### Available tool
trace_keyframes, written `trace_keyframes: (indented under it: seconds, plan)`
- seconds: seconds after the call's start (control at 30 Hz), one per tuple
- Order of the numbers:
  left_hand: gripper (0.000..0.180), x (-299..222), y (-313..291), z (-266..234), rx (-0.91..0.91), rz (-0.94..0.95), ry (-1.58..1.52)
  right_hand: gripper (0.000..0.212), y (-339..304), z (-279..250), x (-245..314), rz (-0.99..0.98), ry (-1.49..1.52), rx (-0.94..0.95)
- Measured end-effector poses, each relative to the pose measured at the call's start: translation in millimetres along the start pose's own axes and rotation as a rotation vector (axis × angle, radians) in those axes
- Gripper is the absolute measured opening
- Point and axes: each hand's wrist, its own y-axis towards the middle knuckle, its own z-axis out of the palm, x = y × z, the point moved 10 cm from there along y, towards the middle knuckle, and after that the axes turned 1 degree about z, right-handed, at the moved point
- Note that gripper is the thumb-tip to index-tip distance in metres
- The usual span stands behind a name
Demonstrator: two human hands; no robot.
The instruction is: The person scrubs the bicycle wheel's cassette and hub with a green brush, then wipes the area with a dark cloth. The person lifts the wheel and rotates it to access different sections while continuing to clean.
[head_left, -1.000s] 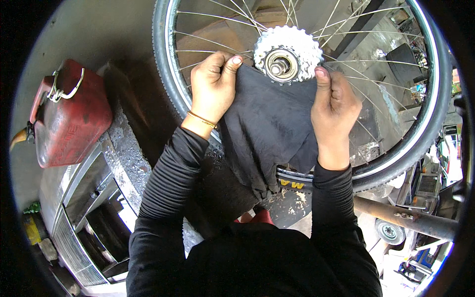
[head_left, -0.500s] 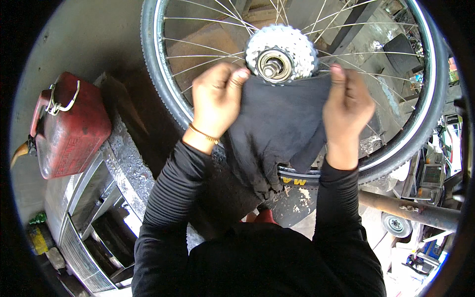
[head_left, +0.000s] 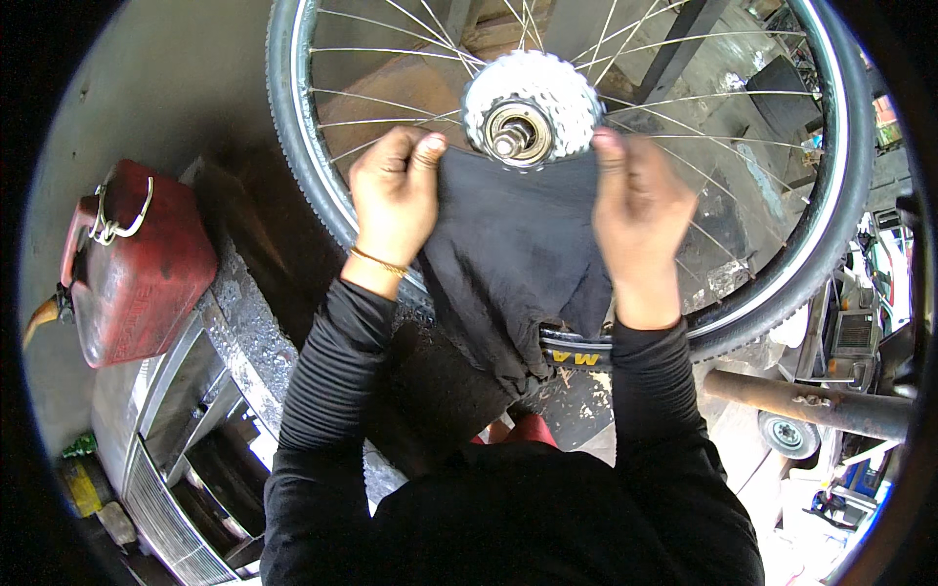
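Plainly, both arms reach up from the lower edge, the left sleeve (head_left: 332, 381) slanting inward from lower left and the right sleeve (head_left: 657, 381) standing nearly upright. The left hand (head_left: 394, 195) is upright, back of the wrist toward the camera, its fingers curled over and its thumb pointing up, clamped on the upper left corner of a dark cloth (head_left: 518, 230). The right hand (head_left: 643, 210), slightly blurred, mirrors it: fingers folded, thumb raised, pinching the upper right corner. A thin gold-coloured bracelet (head_left: 378, 261) circles the left wrist.

The cloth hangs spread between the hands, its top edge drawn across just under the silvery sprocket cluster (head_left: 547, 93) and the axle (head_left: 510, 144); whether it presses on the teeth I cannot tell. Below, it narrows into folds and drapes over the lower part of the bicycle wheel (head_left: 852, 146).

As for writing, bold yellow lettering (head_left: 574, 358) shows on the tyre's sidewall beside the cloth, partly covered. Faint letters, red on red, run along the side of the worn fuel can (head_left: 147, 264) at far left, which has a pale cord (head_left: 122, 230) tied at its handle.
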Motion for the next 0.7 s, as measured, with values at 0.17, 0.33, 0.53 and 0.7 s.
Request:
trace_keyframes:
  seconds: [0.17,0.33,0.53,0.7]
  plan:
    - [0.019,-12,-7,14,0.036,0.01,-0.001,0.024,-4,-13,-19,0.048,-0.034,-0.031]
    - [0.019,11,-27,12,0.023,-0.103,0.011,0.027,-17,-5,-13,0.076,0.026,0.06]
    - [0.017,5,-50,9,0.052,-0.164,-0.074,0.025,-29,-10,-16,0.182,0.072,0.226]
    - [0.017,-19,-58,10,0.279,-0.25,-0.269,0.023,-46,-4,-21,0.396,0.48,0.525]
